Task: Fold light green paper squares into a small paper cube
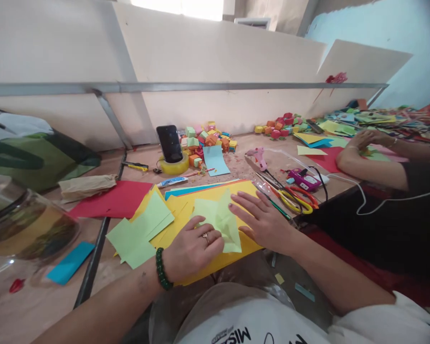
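A creased light green paper sheet (pixel 215 217) lies on a stack of yellow paper (pixel 186 203) at the table's front edge. My left hand (pixel 195 246) rests palm down on its lower left part, fingers loosely bent and somewhat apart; their undersides are hidden. My right hand (pixel 260 220) is spread over the sheet's right side, its fingertips at the paper and nothing gripped. Other light green sheets (pixel 143 229) lie to the left of my left hand. Scissors with yellow handles (pixel 295 200) are just beyond my right hand.
A phone (pixel 169 143) leans upright by a yellow tape roll (pixel 174 165), near piled paper cubes (pixel 211 139). A pink glue gun (pixel 260 157) lies right of them. A glass pot (pixel 28 224) stands left. Another person's hands (pixel 369 139) work at the right.
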Available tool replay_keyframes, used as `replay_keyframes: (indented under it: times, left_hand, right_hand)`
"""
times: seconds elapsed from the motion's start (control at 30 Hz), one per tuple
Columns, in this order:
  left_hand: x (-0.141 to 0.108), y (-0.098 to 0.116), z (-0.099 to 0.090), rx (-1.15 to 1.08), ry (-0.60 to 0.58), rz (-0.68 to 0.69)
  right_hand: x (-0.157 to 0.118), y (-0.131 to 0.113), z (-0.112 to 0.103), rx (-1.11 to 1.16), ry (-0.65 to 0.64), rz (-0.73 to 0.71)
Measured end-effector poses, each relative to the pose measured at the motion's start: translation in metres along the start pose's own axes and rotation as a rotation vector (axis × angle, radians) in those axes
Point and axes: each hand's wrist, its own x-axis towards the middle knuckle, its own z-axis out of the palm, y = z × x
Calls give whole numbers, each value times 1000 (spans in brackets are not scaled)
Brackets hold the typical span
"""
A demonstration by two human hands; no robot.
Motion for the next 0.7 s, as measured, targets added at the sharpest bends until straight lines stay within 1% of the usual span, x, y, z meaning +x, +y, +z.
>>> replay_keyframes:
  times: [0.07,0.1,0.17,0.27,0.37,0.43,0.5,0.63,0.7]
  left_hand:
    - [2,1,0,11,13,71]
    - [3,1,0,16,14,85]
    - [4,-1,0,37,-8,61]
    - [3,-6,0,66,-101,-62]
    - [-1,-12,3,16,-212,-194]
    - [-4,-16,5,-39,-282,-261]
    - [-6,-19,8,-68,-333,-327]
    - [-8,-27,15,-110,-348,-461]
    - [-9,-33,17,-193,-333,-511]
  right_hand:
    - [1,0,9,14,-16,-36]
    - [1,1,13,31,-10,-45]
    - [0,6,20,91,-13,-55]
    - [-5,15,27,218,-66,-41]
    - [-10,19,33,320,-125,46]
    - [-13,20,35,352,-134,104]
    - [-14,22,36,380,-129,129]
    - [-13,27,37,500,-127,153]
    - [-12,30,40,561,-140,230]
